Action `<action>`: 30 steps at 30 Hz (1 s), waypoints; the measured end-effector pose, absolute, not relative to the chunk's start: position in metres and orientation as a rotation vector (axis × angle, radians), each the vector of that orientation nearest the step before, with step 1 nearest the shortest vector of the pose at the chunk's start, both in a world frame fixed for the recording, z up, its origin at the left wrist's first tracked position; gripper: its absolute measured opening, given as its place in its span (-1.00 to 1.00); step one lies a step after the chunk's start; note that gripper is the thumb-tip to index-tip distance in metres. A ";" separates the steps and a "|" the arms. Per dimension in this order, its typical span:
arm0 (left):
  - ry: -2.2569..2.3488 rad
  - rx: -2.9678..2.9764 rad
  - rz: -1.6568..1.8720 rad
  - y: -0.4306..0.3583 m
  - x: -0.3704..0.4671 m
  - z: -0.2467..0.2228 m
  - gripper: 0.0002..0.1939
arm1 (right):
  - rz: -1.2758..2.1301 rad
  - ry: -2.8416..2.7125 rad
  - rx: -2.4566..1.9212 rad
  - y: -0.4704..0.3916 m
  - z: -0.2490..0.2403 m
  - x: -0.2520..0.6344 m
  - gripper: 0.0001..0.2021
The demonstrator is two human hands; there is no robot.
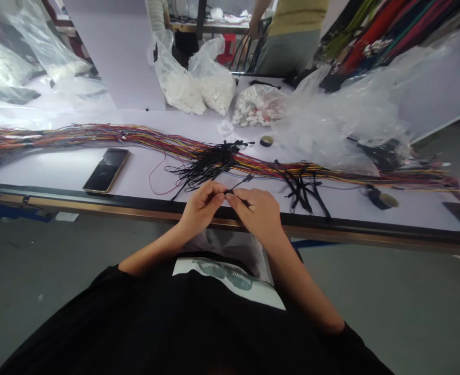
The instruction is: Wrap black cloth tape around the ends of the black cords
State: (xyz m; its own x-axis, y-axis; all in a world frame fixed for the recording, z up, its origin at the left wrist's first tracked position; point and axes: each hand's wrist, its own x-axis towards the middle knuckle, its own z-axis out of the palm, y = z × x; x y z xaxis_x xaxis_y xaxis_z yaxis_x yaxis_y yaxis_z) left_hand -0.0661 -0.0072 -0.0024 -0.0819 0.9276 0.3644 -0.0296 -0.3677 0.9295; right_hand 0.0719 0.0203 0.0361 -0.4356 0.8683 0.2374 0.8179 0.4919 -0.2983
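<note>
Close together at the table's front edge, my left hand and my right hand both pinch a short black cable. One end of it, with a small dark connector, sticks up between the hands; another dark part shows under my right fingers. Just beyond my left hand lies a pile of thin black cables. It rests against a long bundle of coloured wires running across the table. Several short black cable pieces lie to the right of my right hand.
A phone lies at the left. Black tape rolls sit beyond the bundle and at the right. Clear bags of white parts stand at the back, with crumpled plastic beside them. Another person stands across the table.
</note>
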 end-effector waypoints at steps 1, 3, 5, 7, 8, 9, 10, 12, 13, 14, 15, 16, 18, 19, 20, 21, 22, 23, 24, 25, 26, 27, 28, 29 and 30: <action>1.032 1.424 1.555 -0.008 -0.067 -0.002 -0.95 | 0.204 -2.391 -1.417 0.020 0.037 0.072 -0.63; 1.051 1.449 1.540 -0.008 -0.068 -0.001 -0.95 | 0.218 -2.414 -1.415 0.020 0.038 0.073 -0.65; 1.104 1.444 1.513 -0.007 -0.068 -0.001 -0.95 | 0.213 -2.442 -1.407 0.020 0.038 0.073 -0.65; 1.159 1.396 1.492 -0.006 -0.067 0.000 -0.90 | 0.180 -2.464 -1.401 0.019 0.039 0.074 -0.65; 1.171 1.360 1.484 -0.005 -0.066 0.001 -0.87 | 0.161 -2.468 -1.398 0.019 0.039 0.074 -0.67; 1.170 1.323 1.480 -0.004 -0.065 0.002 -0.86 | 0.145 -2.467 -1.396 0.019 0.039 0.074 -0.68; 1.158 1.290 1.477 -0.004 -0.065 0.003 -0.85 | 0.134 -2.463 -1.396 0.018 0.039 0.075 -0.69; 1.126 1.239 1.464 -0.003 -0.063 0.005 -0.82 | 0.122 -2.450 -1.402 0.018 0.038 0.076 -0.65; 1.110 1.214 1.456 -0.003 -0.062 0.006 -0.81 | 0.114 -2.444 -1.404 0.018 0.038 0.076 -0.63; 1.092 1.182 1.449 -0.002 -0.061 0.006 -0.80 | 0.100 -2.438 -1.400 0.018 0.037 0.077 -0.63; 1.071 1.142 1.445 -0.002 -0.060 0.006 -0.79 | 0.078 -2.432 -1.389 0.017 0.037 0.078 -0.63; 1.043 1.093 1.441 -0.002 -0.059 0.007 -0.78 | 0.053 -2.425 -1.372 0.017 0.036 0.078 -0.63; 0.964 0.979 1.432 -0.002 -0.058 0.007 -0.78 | -0.003 -2.400 -1.333 0.015 0.035 0.080 -0.63; 0.920 0.921 1.423 -0.001 -0.057 0.006 -0.76 | -0.027 -2.380 -1.316 0.015 0.034 0.080 -0.62; 0.878 0.869 1.407 0.000 -0.058 0.006 -0.72 | -0.043 -2.355 -1.301 0.015 0.032 0.080 -0.62; 0.837 0.823 1.380 0.001 -0.058 0.006 -0.68 | -0.048 -2.325 -1.286 0.016 0.030 0.080 -0.61; 0.795 0.784 1.336 0.002 -0.060 0.005 -0.65 | -0.042 -2.294 -1.267 0.018 0.027 0.080 -0.62; 0.753 0.749 1.273 0.004 -0.061 0.005 -0.65 | -0.022 -2.260 -1.243 0.020 0.024 0.080 -0.62; 0.711 0.717 1.189 0.005 -0.063 0.003 -0.66 | 0.013 -2.224 -1.210 0.023 0.020 0.079 -0.63; 0.672 0.687 1.095 0.007 -0.064 0.002 -0.67 | 0.067 -2.186 -1.166 0.025 0.016 0.079 -0.64; 0.641 0.658 1.004 0.010 -0.066 0.001 -0.67 | 0.141 -2.146 -1.110 0.028 0.012 0.079 -0.65; 0.620 0.635 0.930 0.011 -0.067 -0.001 -0.67 | 0.232 -2.104 -1.047 0.031 0.009 0.079 -0.66; 0.613 0.620 0.884 0.013 -0.067 -0.002 -0.66 | 0.336 -2.062 -0.978 0.033 0.007 0.079 -0.68; 0.618 0.616 0.873 0.014 -0.067 -0.003 -0.67 | 0.449 -2.026 -0.906 0.034 0.005 0.080 -0.69; 0.632 0.620 0.896 0.014 -0.065 -0.004 -0.68 | 0.571 -2.001 -0.832 0.035 0.004 0.082 -0.71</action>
State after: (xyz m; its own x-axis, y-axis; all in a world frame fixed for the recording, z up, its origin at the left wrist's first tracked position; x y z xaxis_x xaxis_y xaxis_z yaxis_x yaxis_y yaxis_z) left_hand -0.0654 0.0144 -0.0041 0.4742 0.8486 -0.2345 -0.5063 0.4807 0.7159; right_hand 0.0817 0.0353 0.0042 -0.3979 0.7368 0.5467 0.3375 0.6716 -0.6595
